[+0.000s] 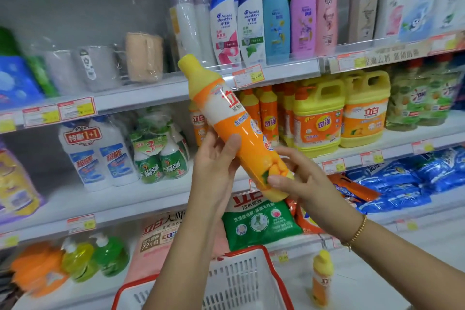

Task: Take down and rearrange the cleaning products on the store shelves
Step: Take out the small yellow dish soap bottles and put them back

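Orange detergent bottle (241, 131) tilted in midair before the shelves (151, 98), yellow cap up-left. Gripped mid-body by left hand (214, 161), thumb pressed across the label; held at the base by right hand (302, 178), fingers curled round it (thumb on front). Below, red-rimmed basket (234, 282); right of it, second orange bottle (322, 282) upright on bottom shelf (364, 279).
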A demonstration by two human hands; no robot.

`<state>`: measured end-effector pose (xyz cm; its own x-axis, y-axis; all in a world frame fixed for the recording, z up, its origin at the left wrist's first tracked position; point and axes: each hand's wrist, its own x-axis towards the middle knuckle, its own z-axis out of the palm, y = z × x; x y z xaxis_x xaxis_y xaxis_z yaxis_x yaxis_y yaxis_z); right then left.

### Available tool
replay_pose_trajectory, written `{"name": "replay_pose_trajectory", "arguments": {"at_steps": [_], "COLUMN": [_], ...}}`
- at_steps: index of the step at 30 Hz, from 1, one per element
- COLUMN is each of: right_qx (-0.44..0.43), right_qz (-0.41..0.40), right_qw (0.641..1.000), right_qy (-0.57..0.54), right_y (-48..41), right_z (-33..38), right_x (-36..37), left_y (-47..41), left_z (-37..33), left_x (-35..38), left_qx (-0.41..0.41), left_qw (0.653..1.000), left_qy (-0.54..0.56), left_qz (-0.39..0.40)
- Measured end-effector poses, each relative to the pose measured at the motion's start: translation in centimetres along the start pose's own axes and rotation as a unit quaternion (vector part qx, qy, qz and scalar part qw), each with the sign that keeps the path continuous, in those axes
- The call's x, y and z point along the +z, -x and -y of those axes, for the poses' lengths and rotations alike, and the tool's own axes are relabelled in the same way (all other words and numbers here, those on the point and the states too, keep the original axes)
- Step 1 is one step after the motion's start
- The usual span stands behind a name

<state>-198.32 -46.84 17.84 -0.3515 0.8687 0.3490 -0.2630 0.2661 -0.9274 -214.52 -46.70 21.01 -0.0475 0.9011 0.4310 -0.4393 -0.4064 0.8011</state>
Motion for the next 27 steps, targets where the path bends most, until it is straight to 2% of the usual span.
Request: {"name": "replay_pose_trajectory", "arguments": {"at_steps": [1,3,5,6,7,8,9,10,11,13,14,16,17,18,20,21,22,24,27], "right_qx": [0.044,0.123,0.172,0.168,0.140,0.095,0.041,-0.010,-0.050,-0.076,-0.073,-0.072,-0.068,-0.050,0.039,0.088,0.124,0.179,0.240], "right_qz": [0.039,0.104,0.120,0.109,0.088,0.052,0.012,-0.009,-0.010,-0.012,-0.022,-0.036,-0.034,-0.023,0.032,0.079,0.125,0.202,0.332], "right_qw": [0.995,0.957,0.937,0.952,0.978,0.994,0.988,0.960,0.917,0.831,0.807,0.799,0.819,0.858,0.955,0.982,0.984,0.949,0.845], "right_qy": [-0.085,-0.240,-0.280,-0.231,-0.131,0.003,0.147,0.280,0.395,0.551,0.585,0.596,0.569,0.511,0.293,0.150,0.022,-0.165,-0.345], "right_y": [0.0,0.1,0.1,0.0,-0.1,-0.2,-0.2,-0.2,-0.1,-0.2,-0.3,-0.5,-0.6,-0.8,-1.0,-1.0,-0.9,-0.9,-0.9], "right_z": [-0.2,-0.5,-0.3,-0.3,-0.1,-0.1,0.1,0.2,0.1,-0.6,-0.8,-1.0,-1.0,-1.0,-0.9,-0.9,-1.0,-1.4,-1.4], "right_x": [-0.1,-0.3,-0.6,-0.8,-1.0,-1.1,-1.0,-0.8,-0.4,0.5,0.8,0.8,0.5,0.2,-0.6,-0.9,-1.2,-1.8,-2.0], "left_y": [-0.1,0.0,0.2,0.3,0.3,0.3,0.3,0.4,0.4,0.6,0.7,0.8,0.7,0.6,0.2,-0.2,-0.7,-1.6,-2.5], "left_z": [0.1,0.3,0.4,0.4,0.5,0.7,1.1,1.4,1.9,2.8,3.1,3.4,3.3,2.9,1.8,1.3,0.8,0.1,-0.3], "left_x": [-0.2,-0.6,-0.7,-0.7,-0.6,-0.5,-0.3,-0.2,0.0,0.2,0.4,0.3,0.2,0.0,-0.5,-0.8,-1.1,-1.9,-2.3], "left_qx": [-0.007,-0.020,-0.028,-0.028,-0.027,-0.025,-0.022,-0.017,-0.009,0.000,-0.001,-0.013,-0.021,-0.028,-0.041,-0.053,-0.068,-0.094,-0.104], "left_qw": [1.000,0.998,0.998,0.999,0.999,0.997,0.993,0.987,0.982,0.973,0.968,0.964,0.963,0.965,0.974,0.982,0.988,0.992,0.990], "left_qy": [0.015,0.042,0.035,0.016,-0.008,-0.033,-0.056,-0.078,-0.100,-0.145,-0.168,-0.201,-0.210,-0.215,-0.186,-0.147,-0.098,0.001,0.076], "left_qz": [0.015,0.042,0.038,0.014,-0.022,-0.063,-0.103,-0.139,-0.163,-0.182,-0.185,-0.175,-0.164,-0.151,-0.121,-0.106,-0.093,-0.080,-0.062]}}
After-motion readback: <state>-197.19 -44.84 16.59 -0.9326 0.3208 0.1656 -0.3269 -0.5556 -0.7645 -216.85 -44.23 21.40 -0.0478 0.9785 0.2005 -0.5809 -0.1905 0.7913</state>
